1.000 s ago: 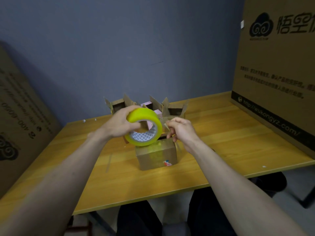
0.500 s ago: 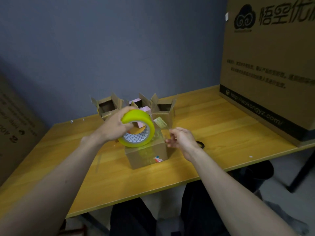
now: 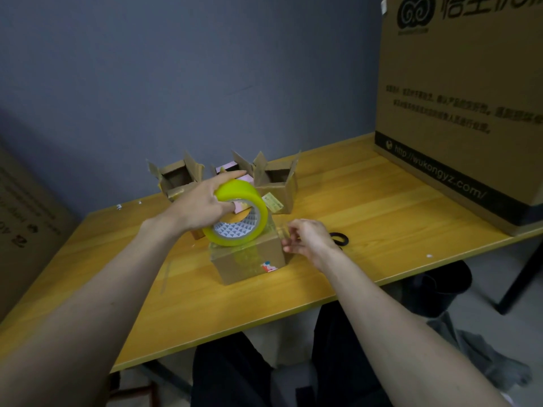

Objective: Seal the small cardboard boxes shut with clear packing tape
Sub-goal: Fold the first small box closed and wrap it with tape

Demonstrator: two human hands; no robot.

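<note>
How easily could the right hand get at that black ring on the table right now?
Probably easily: the black ring lies just beyond the right hand with nothing between, but its fingers pinch the tape end.

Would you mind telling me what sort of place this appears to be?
Probably a small packing or shipping workspace: a wooden table against a plain wall, a large printed carton on it, and small open boxes waiting behind the tape roll.

A yellow tape roll (image 3: 238, 212) with white triangle-patterned core, brown cardboard box (image 3: 249, 259), yellow wood-grain table (image 3: 367, 207), grey-blue wall (image 3: 205, 69).
</note>
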